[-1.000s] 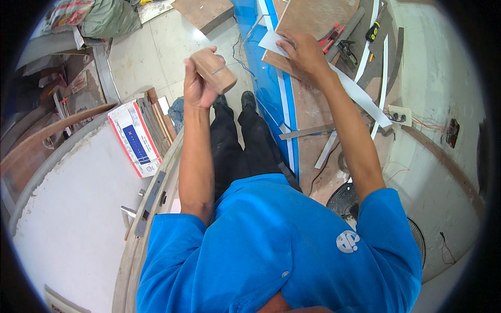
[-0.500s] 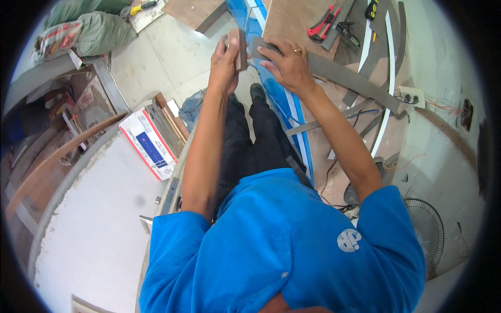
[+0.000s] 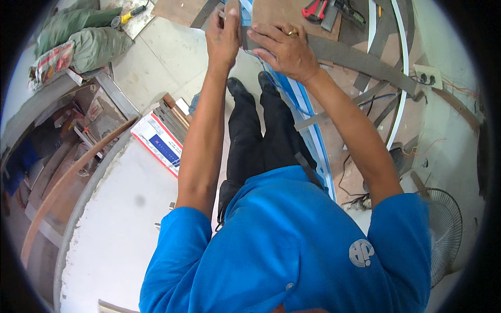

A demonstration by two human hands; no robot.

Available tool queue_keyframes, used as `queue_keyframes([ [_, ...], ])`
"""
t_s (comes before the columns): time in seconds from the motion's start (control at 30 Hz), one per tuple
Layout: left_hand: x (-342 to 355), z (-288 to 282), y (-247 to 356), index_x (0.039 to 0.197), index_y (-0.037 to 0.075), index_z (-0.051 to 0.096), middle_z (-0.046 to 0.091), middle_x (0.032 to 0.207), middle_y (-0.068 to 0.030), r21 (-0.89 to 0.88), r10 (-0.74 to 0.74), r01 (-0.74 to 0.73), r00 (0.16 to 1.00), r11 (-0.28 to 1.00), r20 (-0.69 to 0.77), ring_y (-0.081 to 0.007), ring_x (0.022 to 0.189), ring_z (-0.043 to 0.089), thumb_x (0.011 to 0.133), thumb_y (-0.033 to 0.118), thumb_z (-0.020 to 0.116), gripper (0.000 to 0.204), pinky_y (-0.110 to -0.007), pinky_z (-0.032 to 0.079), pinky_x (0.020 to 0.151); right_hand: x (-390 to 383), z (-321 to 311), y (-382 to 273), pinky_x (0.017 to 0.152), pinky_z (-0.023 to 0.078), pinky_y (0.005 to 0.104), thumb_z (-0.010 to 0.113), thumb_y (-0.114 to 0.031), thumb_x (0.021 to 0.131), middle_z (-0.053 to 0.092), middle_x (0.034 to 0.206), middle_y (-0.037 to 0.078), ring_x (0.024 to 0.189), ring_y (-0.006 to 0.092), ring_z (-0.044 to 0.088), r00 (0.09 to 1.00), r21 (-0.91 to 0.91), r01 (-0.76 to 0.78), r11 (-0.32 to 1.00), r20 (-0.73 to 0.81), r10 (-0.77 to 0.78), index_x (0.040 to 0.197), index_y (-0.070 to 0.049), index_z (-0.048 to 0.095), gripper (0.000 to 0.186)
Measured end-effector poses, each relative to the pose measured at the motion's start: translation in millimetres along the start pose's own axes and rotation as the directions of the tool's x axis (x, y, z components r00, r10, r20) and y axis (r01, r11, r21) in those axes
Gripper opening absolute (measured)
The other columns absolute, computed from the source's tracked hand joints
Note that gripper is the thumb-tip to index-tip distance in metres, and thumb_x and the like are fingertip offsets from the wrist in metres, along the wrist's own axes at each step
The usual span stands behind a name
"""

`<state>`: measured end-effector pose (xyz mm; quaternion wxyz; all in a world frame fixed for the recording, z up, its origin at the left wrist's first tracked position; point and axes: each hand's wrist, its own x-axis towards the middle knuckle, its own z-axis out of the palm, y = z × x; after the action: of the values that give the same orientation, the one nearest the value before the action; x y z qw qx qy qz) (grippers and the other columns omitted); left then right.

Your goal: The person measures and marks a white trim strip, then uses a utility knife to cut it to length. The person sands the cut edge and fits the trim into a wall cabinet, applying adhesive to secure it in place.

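Holding a brown wooden block (image 3: 233,7) beside the end of a long flat grey-brown strip (image 3: 342,54)

Wraps the left hand (image 3: 223,39) around the block, with fingers curled narrow on it, close to the top edge of view. Lays the right hand (image 3: 284,49) over the left end of the strip, with fingers stretched across it and thumb at its lower edge, holding it between them. Leaves both sets of fingertips close together, too tight to tell of any contact between block and strip. Lets the strip run from under the right fingers, rightward and slightly toward the body.

Has a flat brown wooden board (image 3: 292,13) just beyond the right fingers, with a red-and-black cutter (image 3: 314,10) and a black clamp (image 3: 350,11) to their upper right. Shows, well right of those fingers, a narrow curved white strip (image 3: 404,52) and a white socket box (image 3: 428,76). Shows, left of the left fingers, a pale tiled floor (image 3: 156,52) and, farther out, a grey-green sack (image 3: 99,47). Includes a red-edged white carton (image 3: 162,146) well bodyward of the left fingers
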<state>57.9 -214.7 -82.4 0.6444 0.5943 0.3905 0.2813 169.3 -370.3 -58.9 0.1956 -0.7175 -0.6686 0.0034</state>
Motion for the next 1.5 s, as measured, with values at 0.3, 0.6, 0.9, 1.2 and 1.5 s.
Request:
queue_keyframes([
  [0.3, -11.1, -0.5, -18.1, 0.099, -0.002, 0.064, 0.062, 0.080, -0.0027, -0.121, -0.089, 0.078, 0.992, 0.990, -0.084, -0.0093, 0.069, 0.053, 0.101, 0.036, 0.069, 0.038, -0.026, 0.043, 0.060, 1.0, 1.0, 2.3, 0.109, 0.034, 0.0440, 0.070, -0.042, 0.096, 0.060, 0.139, -0.008, 0.128, 0.0162, 0.053, 1.000, -0.027, 0.025, 0.999, 0.010, -0.025, 0.136, -0.024, 0.067, 0.044],
  [0.6, -13.8, 0.6, -11.8, 0.104, -0.002, 0.065, 0.061, 0.079, -0.0010, -0.183, -0.118, 0.101, 0.989, 0.978, -0.084, -0.0072, 0.070, 0.052, 0.101, 0.035, 0.069, 0.038, -0.025, 0.042, 0.060, -2.0, 0.6, -0.8, 0.109, 0.031, 0.0439, 0.072, -0.041, 0.094, 0.060, 0.141, -0.009, 0.128, 0.0175, 0.050, 0.999, 0.008, -0.034, 0.999, 0.031, 0.034, 0.135, -0.024, 0.068, 0.044],
  [0.9, 0.9, 9.5, -6.4, 0.123, -0.002, 0.062, 0.066, 0.101, -0.0085, -0.121, -0.090, 0.093, 0.995, 0.988, 0.031, -0.0145, 0.088, 0.058, 0.105, 0.036, 0.063, 0.042, -0.031, 0.049, 0.074, -6.0, -3.9, 1.9, 0.107, 0.031, 0.0457, 0.073, -0.042, 0.093, 0.062, 0.137, -0.010, 0.126, 0.0177, 0.051, 0.993, 0.024, -0.118, 0.993, 0.014, 0.118, 0.134, -0.025, 0.071, 0.045],
  [1.2, 2.3, 9.5, 9.1, 0.120, -0.002, 0.063, 0.065, 0.098, -0.0082, -0.053, -0.176, 0.178, 0.984, 0.983, 0.038, -0.0135, 0.084, 0.058, 0.105, 0.034, 0.065, 0.039, -0.030, 0.048, 0.071, -2.8, -4.0, 4.4, 0.107, 0.032, 0.0448, 0.074, -0.043, 0.091, 0.064, 0.130, -0.010, 0.122, 0.0164, 0.054, 0.998, 0.011, -0.046, 0.999, -0.031, 0.047, 0.128, -0.023, 0.073, 0.042],
  [1.5, -19.6, 7.7, 1.3, 0.119, -0.006, 0.062, 0.061, 0.080, -0.0018, -0.089, -0.060, 0.058, 0.998, 0.994, -0.013, -0.0071, 0.068, 0.055, 0.101, 0.035, 0.071, 0.046, -0.024, 0.044, 0.057, -1.6, -1.6, 6.6, 0.106, 0.032, 0.0463, 0.078, -0.043, 0.088, 0.063, 0.127, -0.010, 0.122, 0.0146, 0.054, 0.999, -0.061, -0.024, 0.998, -0.049, 0.021, 0.126, -0.024, 0.072, 0.043],
])
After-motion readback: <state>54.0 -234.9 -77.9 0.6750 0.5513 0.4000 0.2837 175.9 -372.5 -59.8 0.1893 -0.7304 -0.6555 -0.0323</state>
